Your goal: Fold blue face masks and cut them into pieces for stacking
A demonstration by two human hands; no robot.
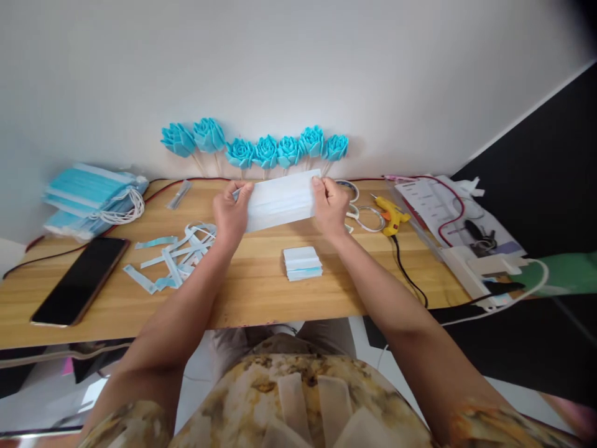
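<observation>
Patterned shirt (242, 398) lies nearest; ahead of it, the left hand (232, 213) and the right hand (332, 208) pinch opposite ends of a pale sheet (281, 199), probably so that it is flat between them. Nearer than the hands, a folded stack (302, 263) sits on the table (261, 298), apart, seemingly to leave them room. Beyond the hands, blue flowers (266, 152) stand on sticks (217, 163), perhaps to avoid crushing.

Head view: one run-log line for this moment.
left hand: holds pale sheet, left end | right hand: holds right end | pale sheet: spread between hands | folded stack: on table
</observation>
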